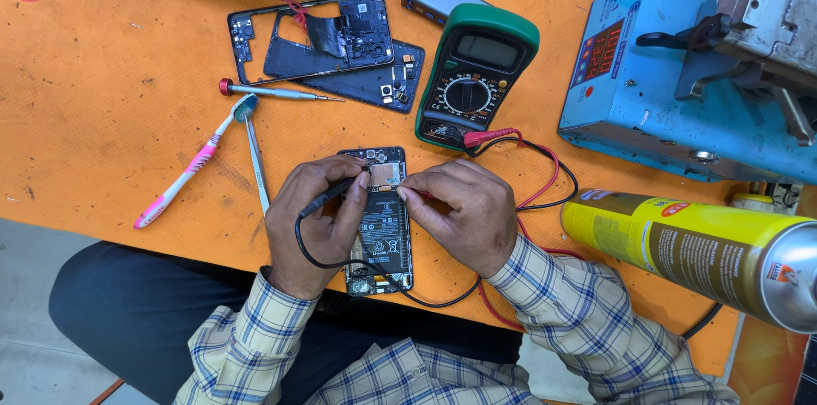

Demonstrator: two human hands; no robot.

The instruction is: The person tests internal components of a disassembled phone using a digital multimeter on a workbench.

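An orange mat (119, 90) covers the workbench, scuffed and crowded with repair gear. Near its front edge lies an opened phone (381, 222), back cover off, battery and circuit board showing. The person's left hand (317, 222) is closed around a black probe (334, 196), its tip pressed to the board near the top of the phone; the black lead loops down below the wrist. The right hand (464, 213) pinches narrowly at the phone's upper right edge, and I cannot tell for sure whether the red probe is in those fingers, though red wire (545, 188) runs out from beneath that hand. Both leads go up to a green multimeter (475, 77) just above. To the left lie a pink toothbrush (187, 167), tweezers (255, 158), a red-capped screwdriver (277, 92) and a stripped phone frame (311, 35). To the right lies a yellow spray can (689, 248), with a blue machine (655, 90) behind it.
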